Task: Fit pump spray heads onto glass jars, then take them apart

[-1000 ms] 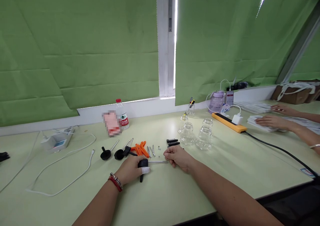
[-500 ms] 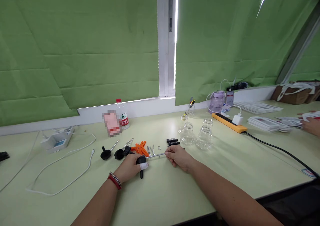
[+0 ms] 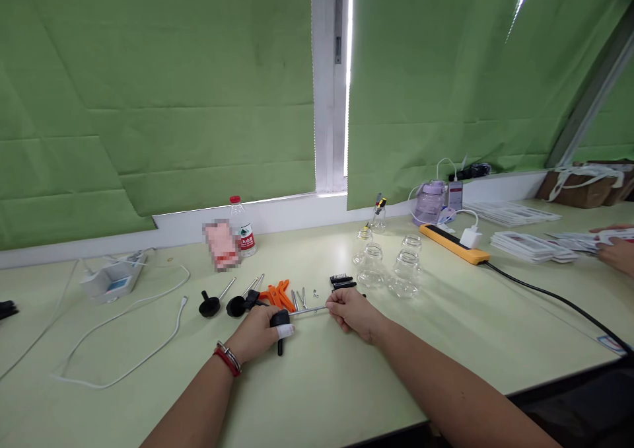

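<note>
My left hand (image 3: 258,334) is closed round a black plastic cap (image 3: 280,318) with a dark stem pointing toward me. From that cap a thin metal rod (image 3: 308,310) runs to the right. Its far end is pinched by the fingers of my right hand (image 3: 352,310), which hide the tip. Two similar black caps with rods (image 3: 209,304) lie left of my left hand. Orange plastic parts (image 3: 277,295), several loose metal pins (image 3: 300,298) and tiny metal pieces (image 3: 316,294) lie just beyond the rod. Black parts with a spring (image 3: 341,281) sit behind my right hand.
Several clear jars (image 3: 407,273) stand beyond my right hand. A water bottle (image 3: 244,228), a yellow power strip (image 3: 454,244) and a white cable (image 3: 184,306) are on the table. At far right a co-worker's hand (image 3: 618,253) handles items by stacked white cards (image 3: 528,245).
Both my hands stay almost still, holding the cap and rod. At far right, the co-worker's hands have shifted slightly over the white items.
</note>
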`<state>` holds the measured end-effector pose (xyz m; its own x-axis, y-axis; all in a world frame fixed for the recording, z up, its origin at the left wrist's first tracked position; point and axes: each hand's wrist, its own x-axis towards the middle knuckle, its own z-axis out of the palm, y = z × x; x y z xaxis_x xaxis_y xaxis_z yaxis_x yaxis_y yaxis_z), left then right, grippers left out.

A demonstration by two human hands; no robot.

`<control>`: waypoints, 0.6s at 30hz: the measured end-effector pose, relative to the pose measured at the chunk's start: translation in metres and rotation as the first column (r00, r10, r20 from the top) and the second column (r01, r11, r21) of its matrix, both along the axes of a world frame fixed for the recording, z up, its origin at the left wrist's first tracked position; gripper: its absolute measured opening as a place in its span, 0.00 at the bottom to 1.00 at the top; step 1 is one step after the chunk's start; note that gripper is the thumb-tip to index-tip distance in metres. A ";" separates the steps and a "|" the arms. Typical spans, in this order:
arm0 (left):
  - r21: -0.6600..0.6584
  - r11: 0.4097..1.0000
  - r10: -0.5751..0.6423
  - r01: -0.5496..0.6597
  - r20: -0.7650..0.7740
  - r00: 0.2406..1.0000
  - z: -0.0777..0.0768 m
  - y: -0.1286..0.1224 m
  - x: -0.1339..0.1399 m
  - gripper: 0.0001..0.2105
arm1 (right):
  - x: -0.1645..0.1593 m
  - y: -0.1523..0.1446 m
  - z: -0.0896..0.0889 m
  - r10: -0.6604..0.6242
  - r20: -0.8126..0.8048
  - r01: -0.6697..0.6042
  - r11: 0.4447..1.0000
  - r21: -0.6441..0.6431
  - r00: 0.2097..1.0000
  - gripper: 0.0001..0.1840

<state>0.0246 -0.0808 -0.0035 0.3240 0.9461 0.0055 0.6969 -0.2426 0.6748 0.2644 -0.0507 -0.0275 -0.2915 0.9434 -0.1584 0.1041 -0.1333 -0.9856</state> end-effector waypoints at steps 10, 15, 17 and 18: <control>0.011 1.000 0.000 0.000 0.002 1.000 -0.001 -0.001 0.001 0.13 | -0.001 0.001 -0.002 0.002 0.032 -0.001 1.000 -0.016 0.999 0.09; 0.016 1.000 0.004 -0.004 -0.013 1.000 0.001 -0.003 0.002 0.14 | -0.001 0.002 -0.003 0.013 0.063 -0.011 1.000 -0.027 0.998 0.11; 0.017 1.000 0.005 -0.005 -0.018 1.000 0.002 -0.003 0.003 0.14 | -0.001 0.002 -0.003 0.018 0.074 -0.016 0.999 -0.033 0.997 0.12; 0.018 1.000 0.003 -0.003 -0.018 1.000 0.002 -0.003 0.003 0.14 | -0.001 0.002 -0.003 0.019 0.081 -0.017 0.999 -0.037 0.997 0.13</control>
<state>0.0275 -0.0842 -0.0011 0.3211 0.9469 0.0166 0.7099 -0.2523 0.6575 0.2632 -0.0486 -0.0306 -0.2931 0.9313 -0.2162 0.1861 -0.1663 -0.9684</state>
